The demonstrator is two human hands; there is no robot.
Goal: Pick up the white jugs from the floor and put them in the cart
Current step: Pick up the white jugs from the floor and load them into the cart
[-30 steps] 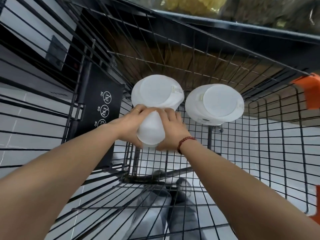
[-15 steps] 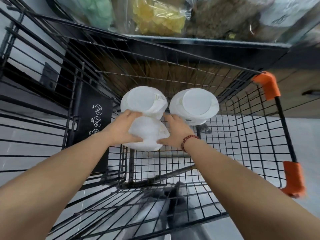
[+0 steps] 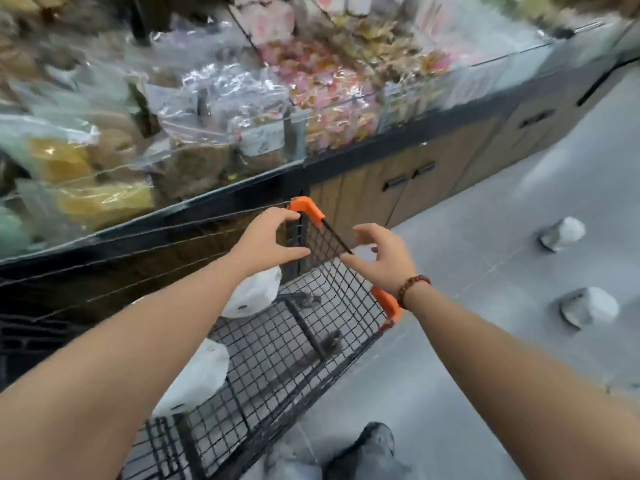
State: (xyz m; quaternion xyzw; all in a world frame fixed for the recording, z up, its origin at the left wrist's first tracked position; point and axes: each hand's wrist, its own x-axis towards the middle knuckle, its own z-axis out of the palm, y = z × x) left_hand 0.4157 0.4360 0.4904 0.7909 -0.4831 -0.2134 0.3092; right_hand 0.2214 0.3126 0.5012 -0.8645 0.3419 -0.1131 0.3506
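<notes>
A white jug (image 3: pixel 254 294) and a second jug (image 3: pixel 197 375) lie inside the cart (image 3: pixel 346 289). A third jug (image 3: pixel 562 233) and a fourth jug (image 3: pixel 588 306) sit on the floor (image 3: pixel 485 271), right of the cart. The left hand (image 3: pixel 266 237) and right hand (image 3: pixel 381 258) hang above the cart, fingers spread, holding nothing.

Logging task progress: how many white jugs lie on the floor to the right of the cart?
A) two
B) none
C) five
A: the far jug and the near jug lie on the grey floor, outside the cart.
</notes>
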